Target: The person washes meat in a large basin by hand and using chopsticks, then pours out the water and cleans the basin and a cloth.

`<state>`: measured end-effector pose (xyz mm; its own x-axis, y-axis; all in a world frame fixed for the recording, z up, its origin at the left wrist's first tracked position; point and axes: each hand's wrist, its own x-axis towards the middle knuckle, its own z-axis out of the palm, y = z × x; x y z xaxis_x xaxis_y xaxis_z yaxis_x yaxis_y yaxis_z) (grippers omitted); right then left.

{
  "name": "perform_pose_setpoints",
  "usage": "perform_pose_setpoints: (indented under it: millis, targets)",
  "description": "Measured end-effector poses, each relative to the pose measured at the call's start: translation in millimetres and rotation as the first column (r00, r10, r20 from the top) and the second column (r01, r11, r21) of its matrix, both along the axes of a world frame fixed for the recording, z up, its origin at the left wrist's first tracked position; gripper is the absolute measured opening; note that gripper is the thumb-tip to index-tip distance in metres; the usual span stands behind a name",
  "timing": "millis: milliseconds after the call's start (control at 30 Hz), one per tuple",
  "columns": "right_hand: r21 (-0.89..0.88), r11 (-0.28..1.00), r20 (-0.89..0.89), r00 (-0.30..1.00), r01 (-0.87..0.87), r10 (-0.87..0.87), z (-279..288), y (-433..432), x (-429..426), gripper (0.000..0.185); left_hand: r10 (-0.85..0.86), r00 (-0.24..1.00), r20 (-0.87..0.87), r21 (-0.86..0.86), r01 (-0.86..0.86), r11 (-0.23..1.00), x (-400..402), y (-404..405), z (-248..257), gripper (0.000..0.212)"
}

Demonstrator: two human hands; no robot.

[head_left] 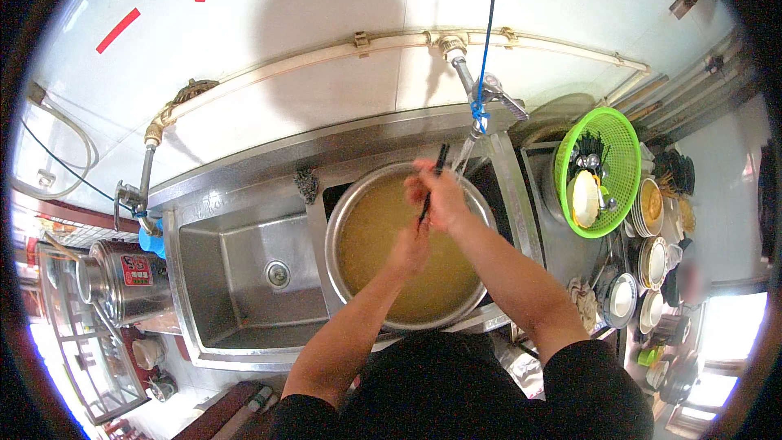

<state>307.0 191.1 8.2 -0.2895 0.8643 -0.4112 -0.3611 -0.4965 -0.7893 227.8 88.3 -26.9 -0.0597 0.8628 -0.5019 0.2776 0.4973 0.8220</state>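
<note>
A bundle of black chopsticks (pixel 442 157) slants across my right hand (pixel 445 195), whose fingers close around it. Its lower end runs into my left hand (pixel 412 247), which is slightly blurred and grips there. Both hands are above a large round metal basin (pixel 335 263) of cloudy yellowish water (pixel 372 226). From the right tap (pixel 479 101), a stream of water (pixel 465 154) falls just beside my right hand. The number of chopsticks is hidden by the fingers.
Left of the basin is a steel sink compartment (pixel 244 299) with a drain. A scouring pad (pixel 305 184) lies on the ledge. On the right, a green plastic colander (pixel 629 177) contains utensils and a pale bowl. Stacked plates (pixel 652 263) stand beyond. A blue cord (pixel 489 24) hangs to the tap.
</note>
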Motion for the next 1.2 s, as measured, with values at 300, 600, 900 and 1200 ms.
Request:
perform_pose_setpoints:
  millis: [300,600,900,1200]
  targets:
    - [-0.071,0.982,-0.122,0.976,0.173,-0.181,-12,6,3,0.021,-0.133,0.835,-0.534,0.066,0.198,0.978,-9,-5,20,0.027]
    - [-0.129,0.975,-0.269,0.94,0.18,-0.209,5,36,22,0.024,-0.174,0.9,-0.399,0.083,0.225,0.971,-21,-4,-4,0.035]
    - [-0.01,0.992,0.059,0.99,-0.13,0.13,-1,10,29,0.032,0.226,0.517,0.825,-0.402,0.258,0.879,-31,-4,52,0.055]
    - [-0.026,0.98,-0.067,0.978,-0.2,0.198,-12,-1,22,0.022,0.288,0.513,0.808,-0.436,0.195,0.878,-29,-5,22,0.046]
